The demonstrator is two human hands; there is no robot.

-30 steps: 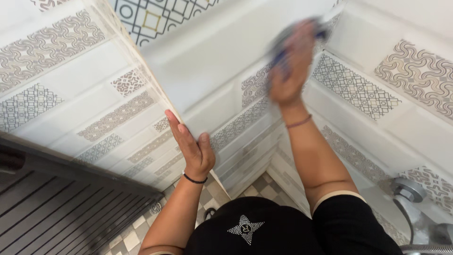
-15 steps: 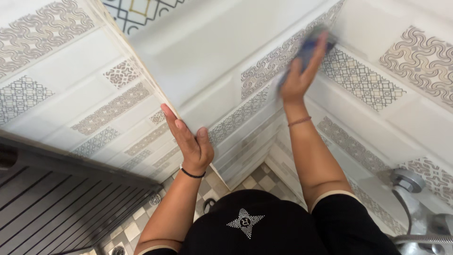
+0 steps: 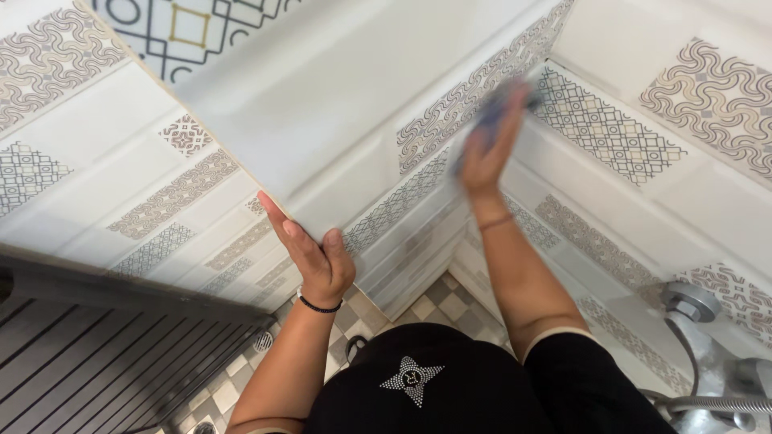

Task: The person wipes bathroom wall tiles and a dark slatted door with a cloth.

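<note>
Right hand (image 3: 486, 149) pressing blue cloth (image 3: 492, 111) flat against patterned wall tile (image 3: 450, 112) near corner (cloth blurred). Left hand (image 3: 310, 253) lying open, holding nothing, fingers resting along tiled wall edge (image 3: 233, 173). 1 metal tap (image 3: 691, 309) showing lower right.

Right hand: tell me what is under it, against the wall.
Under the right hand a blue cloth shows, blurred, pressed to the patterned tile wall. The palm covers most of the cloth and the tile behind it, so their condition cannot be seen.
</note>
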